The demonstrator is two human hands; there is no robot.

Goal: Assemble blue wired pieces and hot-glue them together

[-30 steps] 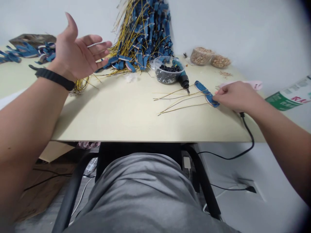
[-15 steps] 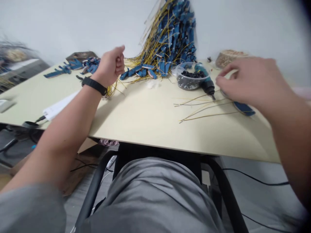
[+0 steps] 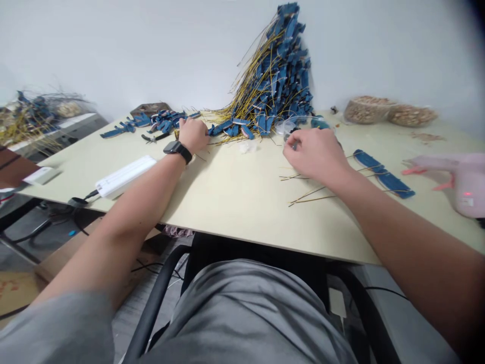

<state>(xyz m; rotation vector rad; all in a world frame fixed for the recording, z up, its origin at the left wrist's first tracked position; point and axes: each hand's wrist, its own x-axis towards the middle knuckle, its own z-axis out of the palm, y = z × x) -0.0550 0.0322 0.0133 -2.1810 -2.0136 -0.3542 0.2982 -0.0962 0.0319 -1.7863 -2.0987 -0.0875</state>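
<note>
My left hand [image 3: 192,136], with a black watch on the wrist, is lowered at the near side of the blue pieces. It covers part of a bundle of yellow wires; its fingertips are hidden. Over the clear round tub [image 3: 290,125] of small black parts is my right hand [image 3: 312,151], thumb and index finger curled together. Whatever is between them is too small or hidden to name. Right of that forearm lies a row of joined blue curved pieces [image 3: 394,183], thin dark and yellow wires running from it toward the left, partly under the forearm.
A tall heap of blue pieces with yellow wires [image 3: 280,76] leans on the wall. Pliers [image 3: 154,137] and a white power strip [image 3: 125,177] lie left. At right are a pink glue gun [image 3: 464,182] and bags of pale bits [image 3: 367,108]. The table's front edge runs before my lap.
My right hand has moved left, from above the blue row to the tub. My left hand has come down onto the table among the wires. The view has shifted, bringing the glue gun into sight.
</note>
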